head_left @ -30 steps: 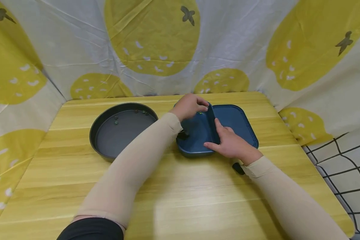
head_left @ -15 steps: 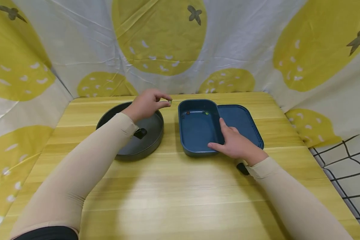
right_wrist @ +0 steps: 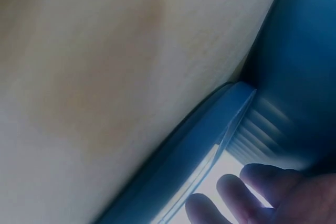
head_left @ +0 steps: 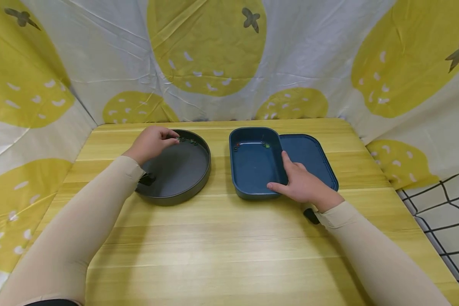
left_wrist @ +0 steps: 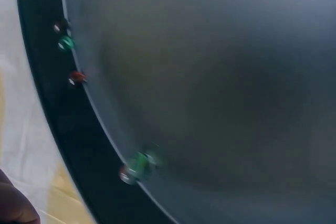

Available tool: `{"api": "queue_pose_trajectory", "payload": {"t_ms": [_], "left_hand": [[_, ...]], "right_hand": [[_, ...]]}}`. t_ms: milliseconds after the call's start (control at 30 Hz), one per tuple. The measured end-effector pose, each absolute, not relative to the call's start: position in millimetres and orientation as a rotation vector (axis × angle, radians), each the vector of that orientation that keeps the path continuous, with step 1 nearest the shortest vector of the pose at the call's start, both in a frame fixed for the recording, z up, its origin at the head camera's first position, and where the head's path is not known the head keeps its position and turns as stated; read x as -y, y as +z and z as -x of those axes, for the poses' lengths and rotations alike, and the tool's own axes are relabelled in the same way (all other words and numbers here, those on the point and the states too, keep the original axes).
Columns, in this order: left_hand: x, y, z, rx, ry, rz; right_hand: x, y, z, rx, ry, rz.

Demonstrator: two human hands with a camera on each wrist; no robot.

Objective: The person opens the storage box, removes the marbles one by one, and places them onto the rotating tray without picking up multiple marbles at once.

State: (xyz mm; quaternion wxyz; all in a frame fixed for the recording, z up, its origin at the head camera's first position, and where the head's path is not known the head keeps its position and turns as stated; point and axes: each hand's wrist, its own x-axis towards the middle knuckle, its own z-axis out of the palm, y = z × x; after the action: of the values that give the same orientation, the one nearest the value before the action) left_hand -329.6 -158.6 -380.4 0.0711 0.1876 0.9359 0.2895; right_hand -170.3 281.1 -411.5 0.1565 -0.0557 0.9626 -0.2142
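My left hand (head_left: 151, 143) is over the back left of a round dark grey pan (head_left: 210, 170). Its thumb and forefinger tips are close together, right by some small glassy marbles (head_left: 193, 142) along the pan's back wall. In the left wrist view, green marbles (left_wrist: 66, 43) and a red marble (left_wrist: 77, 78) lie against the wall, and a blurred green and red cluster (left_wrist: 137, 168) sits lower down. My right hand (head_left: 302, 182) rests with extended fingers on the right front rim of a deep blue rectangular box (head_left: 254, 174). Several marbles (head_left: 267, 145) lie at the box's back end.
A flat blue lid (head_left: 307, 153) lies on the wooden table (head_left: 222, 246) to the right of the box, partly behind it. A yellow-and-white patterned curtain (head_left: 214, 102) hangs behind the table. Black wire grid (head_left: 443, 221) stands at the right side.
My left hand has moved left from inside the box to over the pan, pinching a small green marble on the way. The box, tilted at first, now sits flat under my right hand.
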Motion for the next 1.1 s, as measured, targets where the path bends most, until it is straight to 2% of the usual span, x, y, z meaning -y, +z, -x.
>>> {"api": "queue_pose_trajectory", "payload": {"t_ms": [367, 1100], "left_hand": [[163, -383, 331, -2.817, 0.858, -0.489], [58, -359, 314, -2.647, 1.057, -0.697]], "right_hand": [[-280, -411, 169, -2.753, -0.634, 0.168], [-279, -409, 168, -2.758, -0.606, 0.141]]}}
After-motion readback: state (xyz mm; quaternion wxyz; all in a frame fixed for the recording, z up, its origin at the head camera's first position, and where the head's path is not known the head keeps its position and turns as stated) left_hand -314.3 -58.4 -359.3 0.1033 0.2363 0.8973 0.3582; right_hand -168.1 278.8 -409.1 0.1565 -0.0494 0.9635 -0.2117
